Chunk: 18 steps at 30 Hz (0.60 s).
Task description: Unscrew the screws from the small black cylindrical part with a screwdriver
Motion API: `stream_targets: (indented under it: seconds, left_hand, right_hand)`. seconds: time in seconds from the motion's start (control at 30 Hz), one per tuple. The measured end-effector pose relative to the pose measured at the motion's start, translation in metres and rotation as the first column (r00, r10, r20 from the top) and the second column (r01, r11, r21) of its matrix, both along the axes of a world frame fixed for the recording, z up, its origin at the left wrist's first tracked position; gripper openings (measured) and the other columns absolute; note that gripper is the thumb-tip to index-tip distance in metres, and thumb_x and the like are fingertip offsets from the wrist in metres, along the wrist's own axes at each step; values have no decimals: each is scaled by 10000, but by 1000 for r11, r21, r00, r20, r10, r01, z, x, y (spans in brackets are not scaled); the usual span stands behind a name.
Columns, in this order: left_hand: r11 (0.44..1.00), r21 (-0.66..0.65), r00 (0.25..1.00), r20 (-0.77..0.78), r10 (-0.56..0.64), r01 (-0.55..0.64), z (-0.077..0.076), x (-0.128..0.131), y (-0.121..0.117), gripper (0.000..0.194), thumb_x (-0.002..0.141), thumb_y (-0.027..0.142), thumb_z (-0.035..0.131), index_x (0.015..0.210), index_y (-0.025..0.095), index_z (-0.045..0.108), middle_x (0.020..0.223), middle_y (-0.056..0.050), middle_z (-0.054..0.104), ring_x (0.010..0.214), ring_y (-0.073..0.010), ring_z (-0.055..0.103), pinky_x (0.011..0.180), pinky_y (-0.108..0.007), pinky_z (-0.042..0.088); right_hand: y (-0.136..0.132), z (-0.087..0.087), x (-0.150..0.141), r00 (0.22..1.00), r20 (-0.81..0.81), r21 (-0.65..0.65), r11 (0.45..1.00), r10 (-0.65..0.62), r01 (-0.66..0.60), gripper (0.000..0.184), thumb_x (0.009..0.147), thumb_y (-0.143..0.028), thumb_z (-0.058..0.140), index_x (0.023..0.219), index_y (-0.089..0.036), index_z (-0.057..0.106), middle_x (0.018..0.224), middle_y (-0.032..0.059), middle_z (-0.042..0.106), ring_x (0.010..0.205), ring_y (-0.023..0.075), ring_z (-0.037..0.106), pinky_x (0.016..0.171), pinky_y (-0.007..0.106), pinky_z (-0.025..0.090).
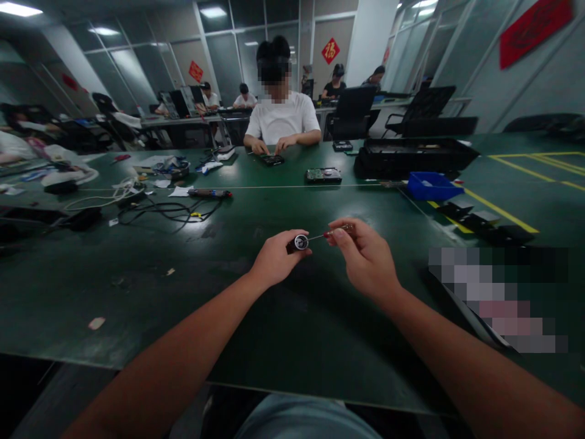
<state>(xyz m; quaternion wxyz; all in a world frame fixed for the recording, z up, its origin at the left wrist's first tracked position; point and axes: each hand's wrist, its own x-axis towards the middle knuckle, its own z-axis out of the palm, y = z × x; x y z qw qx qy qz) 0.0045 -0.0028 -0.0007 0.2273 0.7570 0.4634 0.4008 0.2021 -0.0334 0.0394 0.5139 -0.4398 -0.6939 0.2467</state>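
My left hand (278, 255) is closed round a small black cylindrical part (300, 242) with a silvery ring at its round end, which faces me. What lies inside the ring is too small to make out. In my right hand (365, 253) is a screwdriver (326, 235), gripped by its handle, which is red near the shaft. Its thin metal shaft points left at the cylindrical part, and the tip is at the part's right side; whether it touches I cannot tell. Both hands are above the green table (183, 323).
A hard drive (323, 175) lies ahead, before a person (283, 119) handling another device. At right are a blue bin (432, 185), a black tray (411, 161) and several dark blocks (484, 221). Cables (169, 210) and a grey cylindrical tool (208, 192) lie at left.
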Motion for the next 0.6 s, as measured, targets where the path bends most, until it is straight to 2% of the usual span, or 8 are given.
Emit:
stream_targets:
  seconds: [0.2,0.43,0.6]
  left_hand:
    - [1000,-4,1000,3,20,-20,0,-1,1,385,827,285,751,1201,233,682,1127,-37,732,968,-206,680,869,-355,535]
    - [1000,-16,1000,6,21,-21,2,1,-1,400,823,290,755,1212,238,678,1171,-44,725,1013,-219,678,909,-378,532]
    - [1000,0,1000,-3,1,-1,1,1,-1,400,819,292,762,1208,244,680,1174,-40,726,1047,-223,674,941,-382,522]
  right_hand:
    - [-5,7,-2,985,-126,91,988,-115,126,197,1010,-368,480,1039,-220,607,873,28,698,784,172,673,756,351,537]
    - [-5,3,-4,991,47,97,988,-125,120,185,1005,-357,476,1060,-223,590,885,41,722,807,195,704,754,360,538]
    - [-3,3,-3,985,111,95,988,-132,122,203,1005,-368,479,1068,-219,602,899,51,741,815,198,715,743,347,531]
